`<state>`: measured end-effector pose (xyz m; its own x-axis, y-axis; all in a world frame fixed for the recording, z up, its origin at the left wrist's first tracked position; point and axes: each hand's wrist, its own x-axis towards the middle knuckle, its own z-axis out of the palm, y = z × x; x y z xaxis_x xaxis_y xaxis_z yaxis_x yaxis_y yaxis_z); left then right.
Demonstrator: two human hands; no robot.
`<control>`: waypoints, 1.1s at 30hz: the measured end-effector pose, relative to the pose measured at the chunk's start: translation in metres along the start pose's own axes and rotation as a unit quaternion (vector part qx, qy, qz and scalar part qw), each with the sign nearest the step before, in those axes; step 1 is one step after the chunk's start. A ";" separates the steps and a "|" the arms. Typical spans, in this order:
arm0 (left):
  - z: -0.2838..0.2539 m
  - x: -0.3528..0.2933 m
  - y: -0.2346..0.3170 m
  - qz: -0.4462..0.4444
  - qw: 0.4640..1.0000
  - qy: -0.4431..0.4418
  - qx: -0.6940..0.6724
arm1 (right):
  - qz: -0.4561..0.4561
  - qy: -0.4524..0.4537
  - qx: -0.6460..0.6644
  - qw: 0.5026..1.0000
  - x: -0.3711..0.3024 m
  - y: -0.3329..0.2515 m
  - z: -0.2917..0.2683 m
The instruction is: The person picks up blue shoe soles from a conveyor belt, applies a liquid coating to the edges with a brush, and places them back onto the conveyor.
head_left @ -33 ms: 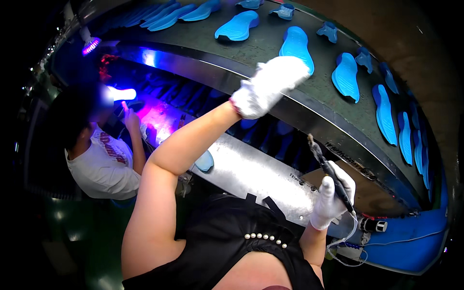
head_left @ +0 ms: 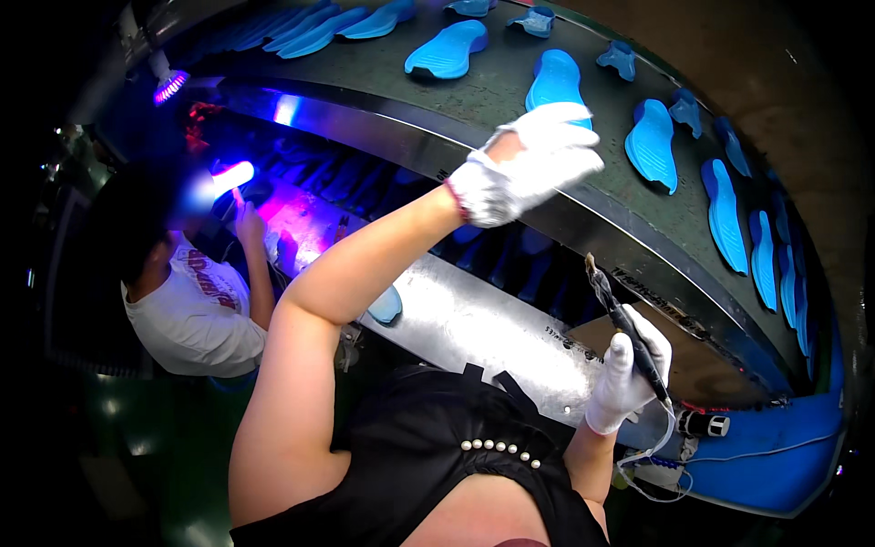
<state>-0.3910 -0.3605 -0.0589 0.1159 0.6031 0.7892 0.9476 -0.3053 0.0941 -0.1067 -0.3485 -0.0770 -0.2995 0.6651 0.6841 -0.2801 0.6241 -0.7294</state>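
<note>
My left hand (head_left: 533, 164) in a white glove with a red cuff reaches over the conveyor edge, slightly blurred. Its fingers are spread and hold nothing that I can see. Just beyond them lies a blue shoe sole (head_left: 556, 77), its near end partly hidden by the glove. My right hand (head_left: 629, 374), gloved in white, is closed around a black pen-like glue brush (head_left: 633, 342). The brush points up and to the left, its worn tip near the conveyor's side. A thin clear tube (head_left: 670, 424) runs from its lower end.
More blue soles (head_left: 652, 146) and small blue pieces (head_left: 618, 60) lie on the dark conveyor belt (head_left: 510, 73). Below runs a metal shelf (head_left: 483, 305) with one light-blue sole (head_left: 386, 305). A co-worker (head_left: 196, 310) sits at the left beside a bright purple light (head_left: 232, 180).
My left hand has shifted slightly right and down, and its fingers have spread apart. The right hand with the glue brush has hardly moved.
</note>
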 end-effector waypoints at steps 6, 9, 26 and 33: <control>0.011 0.012 0.005 -0.105 0.981 -0.137 0.093 | -0.018 -0.012 -0.039 0.999 -0.007 0.004 -0.002; -0.032 0.001 -0.005 -0.017 0.998 0.006 0.056 | 0.057 -0.004 -0.018 0.998 -0.011 0.004 -0.008; -0.130 -0.168 -0.431 -0.397 0.864 -0.026 0.309 | 0.286 0.082 0.086 0.951 -0.041 0.035 0.032; -0.154 -0.162 -0.399 -0.387 0.878 0.017 0.281 | 0.298 0.090 0.064 0.948 -0.037 0.032 0.035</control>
<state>-0.8341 -0.4499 -0.1305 -0.6280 0.4437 0.6393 0.7363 0.6048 0.3035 -0.1366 -0.3675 -0.1255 -0.2823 0.9502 0.1317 -0.2219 0.0689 -0.9726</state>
